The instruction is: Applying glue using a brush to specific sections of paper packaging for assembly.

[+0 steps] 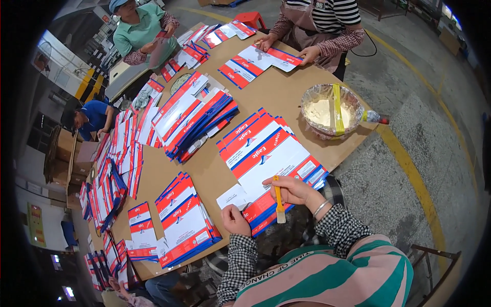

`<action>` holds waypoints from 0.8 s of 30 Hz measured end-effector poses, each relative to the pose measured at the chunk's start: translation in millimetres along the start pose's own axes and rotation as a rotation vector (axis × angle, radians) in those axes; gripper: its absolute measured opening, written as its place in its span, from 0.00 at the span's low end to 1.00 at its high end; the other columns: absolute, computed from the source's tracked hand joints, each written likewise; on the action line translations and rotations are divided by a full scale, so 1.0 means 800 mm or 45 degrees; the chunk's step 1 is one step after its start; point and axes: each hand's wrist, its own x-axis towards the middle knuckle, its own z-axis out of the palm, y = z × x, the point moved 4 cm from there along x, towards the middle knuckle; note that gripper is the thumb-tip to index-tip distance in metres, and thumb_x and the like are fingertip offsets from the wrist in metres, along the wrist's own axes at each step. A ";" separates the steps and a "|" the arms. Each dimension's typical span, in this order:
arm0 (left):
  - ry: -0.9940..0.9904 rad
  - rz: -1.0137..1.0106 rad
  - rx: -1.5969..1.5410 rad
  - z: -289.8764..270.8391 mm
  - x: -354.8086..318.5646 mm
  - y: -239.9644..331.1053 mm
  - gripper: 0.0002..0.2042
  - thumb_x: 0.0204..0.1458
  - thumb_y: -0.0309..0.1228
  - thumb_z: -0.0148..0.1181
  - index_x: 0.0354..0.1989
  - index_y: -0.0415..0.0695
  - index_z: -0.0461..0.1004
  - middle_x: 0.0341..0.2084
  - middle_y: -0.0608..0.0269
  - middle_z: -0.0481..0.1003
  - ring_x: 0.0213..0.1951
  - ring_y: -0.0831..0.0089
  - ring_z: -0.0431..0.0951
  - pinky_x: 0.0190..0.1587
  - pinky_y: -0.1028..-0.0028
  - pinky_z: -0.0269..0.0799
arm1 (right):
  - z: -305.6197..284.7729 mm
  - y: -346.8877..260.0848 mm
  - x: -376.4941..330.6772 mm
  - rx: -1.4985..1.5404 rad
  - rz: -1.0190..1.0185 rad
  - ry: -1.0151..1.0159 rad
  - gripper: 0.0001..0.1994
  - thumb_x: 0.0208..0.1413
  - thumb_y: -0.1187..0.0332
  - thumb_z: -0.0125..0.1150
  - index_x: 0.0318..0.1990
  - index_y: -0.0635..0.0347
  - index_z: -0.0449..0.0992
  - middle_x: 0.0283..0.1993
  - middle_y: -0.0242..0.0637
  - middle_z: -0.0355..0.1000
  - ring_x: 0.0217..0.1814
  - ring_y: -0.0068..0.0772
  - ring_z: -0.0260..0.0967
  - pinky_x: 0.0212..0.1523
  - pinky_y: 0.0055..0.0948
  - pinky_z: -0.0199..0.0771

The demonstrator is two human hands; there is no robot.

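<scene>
My right hand [295,192] is closed round a brush [279,198] with a yellow handle, its pale bristles pointing down toward me. Under it lies a stack of flat printed cartons [276,161] in red, white and blue, fanned out at the table's near edge. My left hand [236,221] is curled at the near left edge of the top carton, beside its white flap [233,197]; its fingertips are partly hidden. Farther right, a plastic-lined bowl [317,110] holds a cream-coloured paste, with a yellow strip across its top.
More carton stacks stand on the brown table [204,172]: one to the left [185,220], a taller pile [194,115] farther off. A bottle [375,117] juts past the table edge by the bowl. Across the table, a person in stripes [327,30] handles a carton; others sit around.
</scene>
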 end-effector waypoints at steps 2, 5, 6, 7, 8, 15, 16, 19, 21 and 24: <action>-0.007 -0.055 -0.040 -0.003 -0.001 -0.007 0.06 0.51 0.25 0.51 0.30 0.35 0.70 0.28 0.58 0.69 0.30 0.70 0.69 0.33 0.75 0.65 | 0.004 0.002 0.001 -0.006 -0.002 0.001 0.17 0.60 0.64 0.44 0.52 0.66 0.62 0.29 0.34 0.68 0.25 0.22 0.66 0.22 0.19 0.65; 0.034 0.096 0.002 -0.001 0.001 0.005 0.06 0.51 0.25 0.51 0.29 0.34 0.70 0.28 0.57 0.69 0.30 0.70 0.69 0.33 0.74 0.65 | 0.006 -0.003 0.002 -0.003 -0.005 0.026 0.17 0.59 0.64 0.44 0.51 0.67 0.62 0.29 0.34 0.68 0.25 0.22 0.66 0.21 0.19 0.64; 0.034 0.093 0.001 -0.001 0.000 0.005 0.06 0.51 0.25 0.51 0.29 0.34 0.70 0.28 0.57 0.69 0.30 0.70 0.69 0.33 0.74 0.65 | 0.006 -0.002 0.001 -0.004 -0.003 0.029 0.17 0.59 0.64 0.44 0.51 0.67 0.62 0.29 0.34 0.68 0.25 0.22 0.66 0.21 0.19 0.64; 0.018 0.030 -0.015 -0.002 -0.001 0.002 0.06 0.51 0.25 0.51 0.29 0.34 0.70 0.28 0.57 0.69 0.30 0.70 0.69 0.33 0.74 0.65 | 0.006 -0.001 0.001 0.008 -0.010 0.039 0.17 0.60 0.65 0.44 0.51 0.67 0.63 0.28 0.37 0.69 0.24 0.24 0.67 0.21 0.19 0.65; 0.007 -0.029 -0.034 -0.001 0.000 0.001 0.05 0.51 0.25 0.50 0.29 0.34 0.70 0.28 0.57 0.69 0.30 0.69 0.69 0.33 0.74 0.65 | 0.006 -0.002 0.002 0.016 -0.018 0.045 0.17 0.60 0.65 0.44 0.51 0.68 0.63 0.27 0.39 0.69 0.24 0.26 0.68 0.20 0.19 0.65; 0.010 0.004 -0.024 -0.004 -0.002 0.008 0.05 0.51 0.24 0.50 0.30 0.34 0.70 0.28 0.56 0.69 0.30 0.69 0.69 0.33 0.74 0.65 | 0.004 0.003 0.002 0.044 -0.009 0.035 0.16 0.60 0.65 0.43 0.51 0.68 0.63 0.27 0.39 0.69 0.25 0.27 0.68 0.20 0.19 0.65; 0.023 0.048 -0.015 -0.003 0.000 0.014 0.05 0.51 0.24 0.50 0.30 0.34 0.70 0.28 0.56 0.69 0.30 0.69 0.69 0.33 0.74 0.65 | 0.005 0.001 0.002 0.055 -0.008 0.049 0.16 0.60 0.66 0.44 0.51 0.69 0.63 0.27 0.39 0.69 0.25 0.27 0.67 0.20 0.19 0.64; 0.031 0.086 0.001 -0.003 -0.001 0.015 0.05 0.51 0.24 0.50 0.30 0.34 0.70 0.28 0.56 0.69 0.30 0.69 0.69 0.33 0.74 0.65 | 0.004 0.000 0.002 0.061 -0.011 0.057 0.16 0.60 0.66 0.43 0.51 0.69 0.63 0.27 0.39 0.68 0.25 0.27 0.67 0.20 0.19 0.64; 0.024 0.078 0.005 -0.002 -0.001 0.014 0.05 0.51 0.23 0.50 0.30 0.34 0.70 0.28 0.56 0.70 0.30 0.69 0.69 0.33 0.74 0.65 | 0.005 -0.001 0.001 0.054 -0.016 0.053 0.16 0.60 0.66 0.43 0.51 0.69 0.63 0.27 0.40 0.68 0.25 0.28 0.67 0.20 0.19 0.65; 0.046 0.070 -0.013 -0.006 0.002 0.010 0.05 0.51 0.23 0.50 0.29 0.34 0.70 0.28 0.56 0.70 0.30 0.68 0.69 0.33 0.73 0.65 | 0.008 0.000 0.006 0.079 -0.001 0.082 0.16 0.60 0.66 0.43 0.51 0.69 0.62 0.27 0.40 0.68 0.25 0.28 0.67 0.20 0.19 0.65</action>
